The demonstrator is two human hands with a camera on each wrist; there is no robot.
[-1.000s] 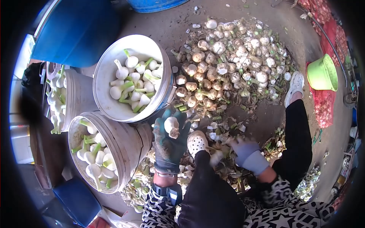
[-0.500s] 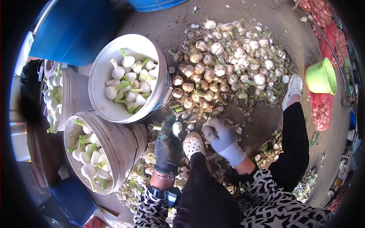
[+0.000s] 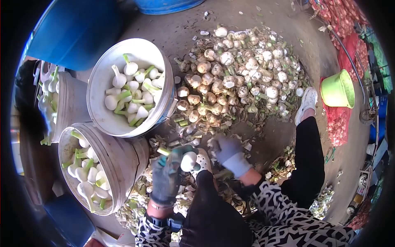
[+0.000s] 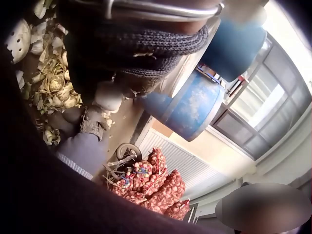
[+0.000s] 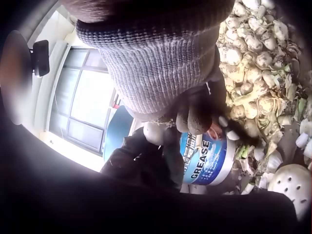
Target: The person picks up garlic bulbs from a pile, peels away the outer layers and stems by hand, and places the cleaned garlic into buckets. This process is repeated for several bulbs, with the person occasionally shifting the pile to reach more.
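My left hand [image 3: 166, 177], in a dark grey-green glove, curls round a white garlic bulb [image 3: 189, 161]. A cut green stem [image 3: 163, 151] sticks out on the other side of its fingers. Close to the right is my right hand [image 3: 232, 156], in a light grey glove with fingers bent toward the bulb. In the right wrist view, its dirty fingertips [image 5: 195, 126] come near the bulb [image 5: 154, 132]. Both hands are over a floor strewn with peelings, beside a white clog [image 3: 202, 162].
Left of the hands, a white bucket [image 3: 92, 88] and a tilted bucket [image 3: 123, 164] hold cleaned garlic. A heap of unpeeled garlic [image 3: 251, 74] lies ahead. At right, a lime-green bucket [image 3: 338, 88] stands by red net sacks [image 3: 337, 127]. A blue drum [image 3: 76, 35] is at upper left.
The bulb lay on the open left palm; now the left fingers wrap round it and its stem points left. My right hand has come leftward from over the peelings. The head view has shifted slightly.
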